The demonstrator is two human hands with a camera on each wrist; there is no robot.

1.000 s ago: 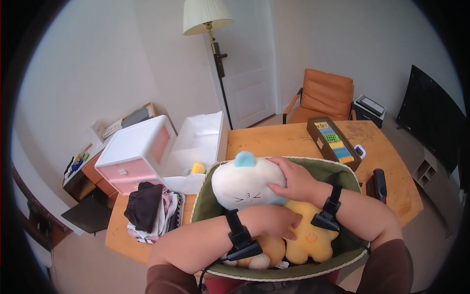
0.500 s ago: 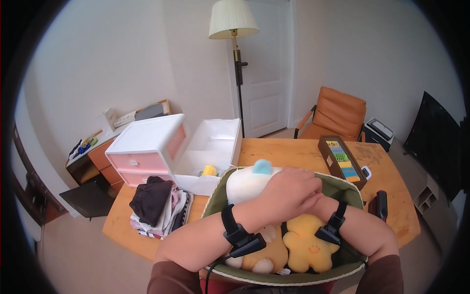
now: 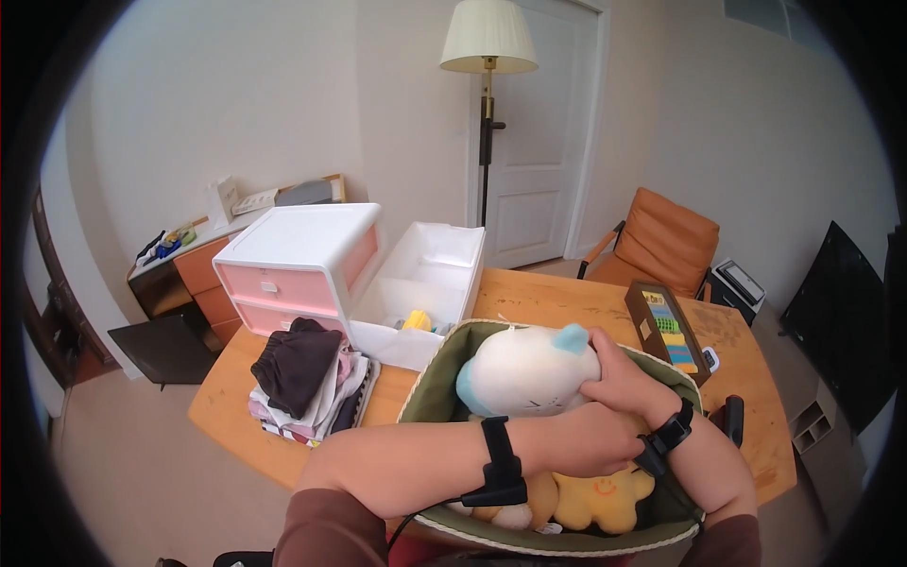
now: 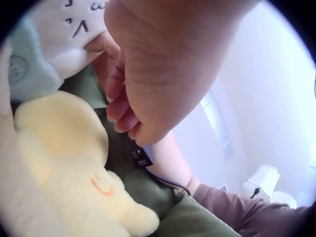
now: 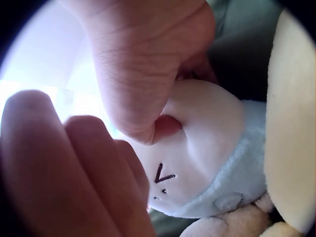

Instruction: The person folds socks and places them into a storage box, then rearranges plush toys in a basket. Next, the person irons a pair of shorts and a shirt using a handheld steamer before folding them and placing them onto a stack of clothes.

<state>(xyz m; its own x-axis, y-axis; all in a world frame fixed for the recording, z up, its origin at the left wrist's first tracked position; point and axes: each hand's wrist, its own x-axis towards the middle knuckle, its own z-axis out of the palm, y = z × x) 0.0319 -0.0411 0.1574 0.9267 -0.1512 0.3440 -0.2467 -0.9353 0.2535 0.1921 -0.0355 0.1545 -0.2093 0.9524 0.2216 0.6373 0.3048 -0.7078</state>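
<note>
A round white plush toy (image 3: 539, 371) with light-blue ears and a stitched face lies tilted in the green fabric basket (image 3: 436, 392). My right hand (image 3: 624, 383) grips its right side, the thumb pressing a dent into the white cloth in the right wrist view. With curled fingers, my left hand (image 3: 590, 439) crosses in front of the toy, close to the camera on my right wrist (image 4: 140, 155); nothing shows in its fingers. Below it sits a yellow plush toy (image 3: 603, 501) with a smile, beside a partly hidden tan plush toy (image 3: 540, 499).
Left of the basket stand a folded clothes pile (image 3: 307, 378), a white and pink drawer unit (image 3: 293, 260) and a pulled-out white drawer (image 3: 435, 269) with a yellow item inside. A brown box (image 3: 666, 326) and a dark object (image 3: 727, 419) lie on the table (image 3: 529, 298) at right.
The white plush toy has turned, its blue ear now further right. My left hand went up over my right hand, then came down near the right wrist. The head view has swung left.
</note>
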